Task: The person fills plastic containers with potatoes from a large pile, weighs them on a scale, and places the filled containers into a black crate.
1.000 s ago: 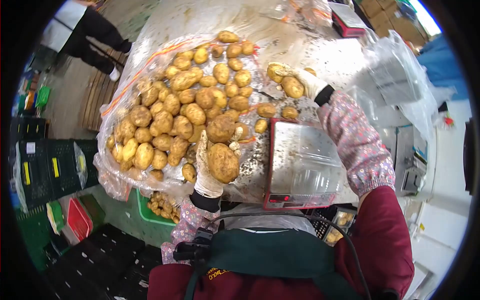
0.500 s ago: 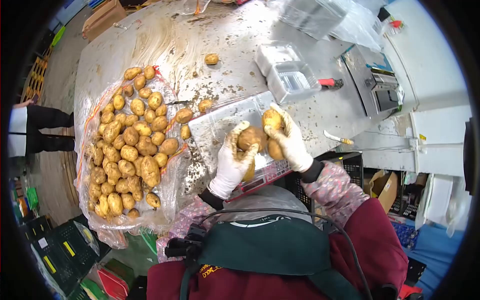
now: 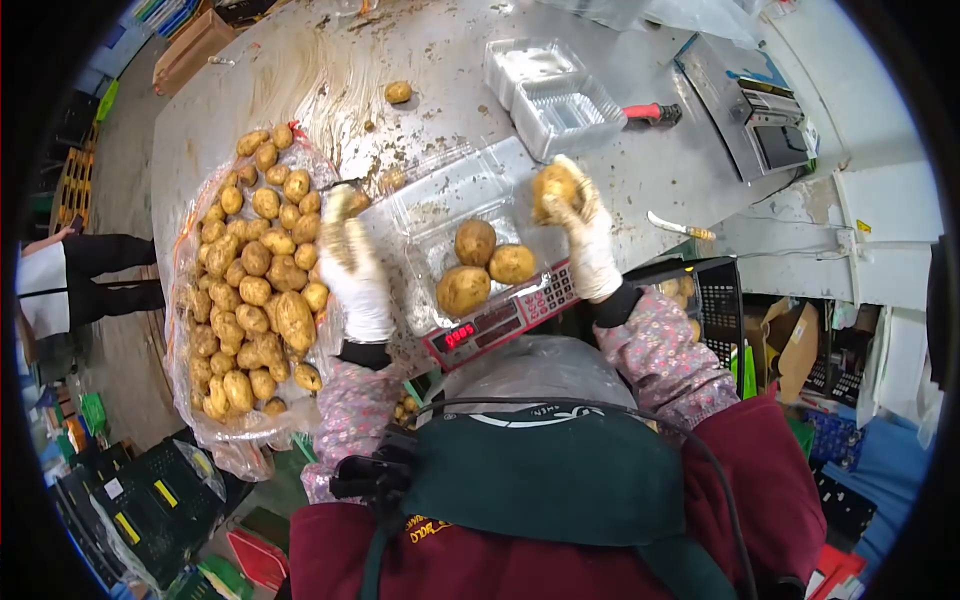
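We see both arms stretched forward over the metal table [image 3: 440, 60], floral sleeves, white gloves. Right hand [image 3: 585, 235] raised above the clear tray [image 3: 450, 200] on the scale [image 3: 500, 320], fingers curled tight round one potato [image 3: 553, 187], held just above the tray's far right corner. Left hand [image 3: 355, 275] reaches left of the tray, at the edge of the potato pile [image 3: 250, 280] on the plastic sheet [image 3: 185, 300]; motion blur here, fingers look loosely bent with something potato-coloured at the tips, but we cannot tell if it grips anything. Three potatoes [image 3: 485, 262] lie in the tray, touching or nearly so. Scale display glows red. Empty clear trays [image 3: 550, 90] stacked further back, one stray potato [image 3: 398, 92] beyond them, red-handled tool [image 3: 648, 112] beside the trays.
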`<state>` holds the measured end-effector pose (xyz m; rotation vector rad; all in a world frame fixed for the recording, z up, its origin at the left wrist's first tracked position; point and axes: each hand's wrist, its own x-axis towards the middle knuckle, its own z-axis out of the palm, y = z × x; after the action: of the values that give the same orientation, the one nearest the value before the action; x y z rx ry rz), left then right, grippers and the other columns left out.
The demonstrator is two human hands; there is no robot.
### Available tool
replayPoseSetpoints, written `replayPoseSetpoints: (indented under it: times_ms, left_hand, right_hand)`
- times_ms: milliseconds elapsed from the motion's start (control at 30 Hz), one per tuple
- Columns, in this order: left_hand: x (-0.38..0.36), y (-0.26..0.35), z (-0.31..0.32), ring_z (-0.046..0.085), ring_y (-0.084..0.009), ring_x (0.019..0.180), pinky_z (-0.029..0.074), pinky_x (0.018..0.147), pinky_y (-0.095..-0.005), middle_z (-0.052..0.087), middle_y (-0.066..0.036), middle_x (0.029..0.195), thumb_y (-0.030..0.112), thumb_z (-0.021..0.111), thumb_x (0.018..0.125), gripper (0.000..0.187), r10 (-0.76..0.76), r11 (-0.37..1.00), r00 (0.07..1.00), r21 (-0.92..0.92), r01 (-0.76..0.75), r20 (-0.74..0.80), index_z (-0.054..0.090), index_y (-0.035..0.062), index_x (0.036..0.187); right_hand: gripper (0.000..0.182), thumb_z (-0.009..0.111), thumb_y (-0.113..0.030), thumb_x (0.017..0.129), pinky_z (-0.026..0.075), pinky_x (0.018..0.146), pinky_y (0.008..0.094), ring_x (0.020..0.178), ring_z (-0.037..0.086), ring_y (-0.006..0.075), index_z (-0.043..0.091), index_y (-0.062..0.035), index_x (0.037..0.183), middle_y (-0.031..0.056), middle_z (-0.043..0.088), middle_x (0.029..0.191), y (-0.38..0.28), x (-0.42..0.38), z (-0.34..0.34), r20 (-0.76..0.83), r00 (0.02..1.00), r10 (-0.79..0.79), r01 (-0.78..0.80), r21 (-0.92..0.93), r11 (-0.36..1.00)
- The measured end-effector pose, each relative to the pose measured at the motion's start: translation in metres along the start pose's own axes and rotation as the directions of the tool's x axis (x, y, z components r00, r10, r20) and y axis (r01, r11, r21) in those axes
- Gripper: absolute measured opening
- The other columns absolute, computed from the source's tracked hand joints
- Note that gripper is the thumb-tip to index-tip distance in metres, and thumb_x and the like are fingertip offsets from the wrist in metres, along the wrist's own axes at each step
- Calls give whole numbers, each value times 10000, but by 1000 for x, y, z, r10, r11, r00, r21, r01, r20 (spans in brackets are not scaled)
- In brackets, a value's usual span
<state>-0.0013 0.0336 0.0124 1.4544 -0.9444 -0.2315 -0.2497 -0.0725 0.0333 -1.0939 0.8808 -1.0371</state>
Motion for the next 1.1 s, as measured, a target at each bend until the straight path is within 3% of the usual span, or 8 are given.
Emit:
replayPoseSetpoints:
  times_ms: [300, 600, 733, 800, 867, 933, 1033, 1100]
  left_hand:
    - [-64, 19, -68, 549, -232, 1164, 387, 1042, -347, 599, -135, 1251, 49, 546, 952, 310, -194, 965, 976, 161, 208, -98, 553, -45, 1248]
    - [-110, -1, 11, 319, -395, 1375, 112, 1151, -542, 393, -244, 1459, 416, 725, 799, 506, -99, 874, 926, 477, -95, 365, 645, 190, 1245]
    - [-97, 28, 31, 520, -387, 1186, 358, 1024, -508, 573, -240, 1218, 378, 748, 771, 546, 42, 665, 843, 615, -424, 537, 615, 120, 1234]
    - [-93, 29, 33, 558, -357, 1077, 400, 972, -466, 592, -196, 1116, 355, 785, 745, 563, -157, 703, 827, 649, -290, 540, 601, 67, 1193]
    - [-99, 12, 26, 398, -389, 1311, 199, 1123, -574, 545, -219, 1269, 345, 753, 785, 526, -211, 875, 937, 481, 55, 277, 590, 52, 1191]
    - [-104, -12, 23, 509, -241, 1139, 381, 1024, -394, 581, -120, 1129, 208, 735, 855, 349, -79, 985, 991, -164, 61, -107, 567, 43, 1113]
    - [-91, -33, -2, 505, -223, 1178, 394, 1019, -368, 565, -126, 1217, 228, 617, 957, 317, -433, 854, 897, -363, 373, -95, 534, 28, 1189]
    - [-60, -37, -4, 584, -235, 1078, 444, 964, -366, 593, -136, 1210, 291, 511, 1011, 356, -678, 498, 678, -501, 708, 284, 494, 29, 1252]
  right_hand:
    - [460, 610, -135, 932, 459, 964, 307, 1155, 539, 157, 490, -33, 1364, 78, 552, 1283, -9, -13, -35, -3, 999, 36, -37, -76, 996]
    - [523, 715, -71, 832, 453, 960, 315, 1103, 543, 151, 478, -47, 1297, 79, 544, 1198, -8, -14, 42, 301, 946, -123, 192, -211, 958]
    - [552, 756, -121, 798, 457, 945, 307, 1091, 548, 164, 493, -35, 1276, 94, 562, 1177, 7, -8, 57, 359, 920, -155, 285, -344, 895]
    - [543, 781, -170, 779, 468, 945, 333, 1090, 571, 213, 529, -48, 1244, 118, 577, 1162, 5, -11, 67, 381, 912, -154, 307, -380, 873]
    - [496, 779, -210, 775, 477, 947, 358, 1099, 586, 297, 575, -80, 1209, 142, 584, 1181, 10, -8, 72, 519, 815, -258, 542, -523, 658]
    - [487, 728, -242, 830, 377, 1054, 365, 1206, 525, 300, 588, -139, 1285, 131, 570, 1255, 10, -14, 71, 638, 765, -89, 591, -640, 491]
    - [428, 649, -279, 884, 337, 1081, 387, 1211, 515, 333, 590, -144, 1287, 128, 578, 1265, 36, -11, 58, 784, 608, -127, 794, -600, 99]
    - [403, 587, -243, 916, 309, 1094, 391, 1232, 502, 328, 580, -122, 1300, 136, 600, 1254, 37, -11, 54, 761, 623, -183, 767, -640, -51]
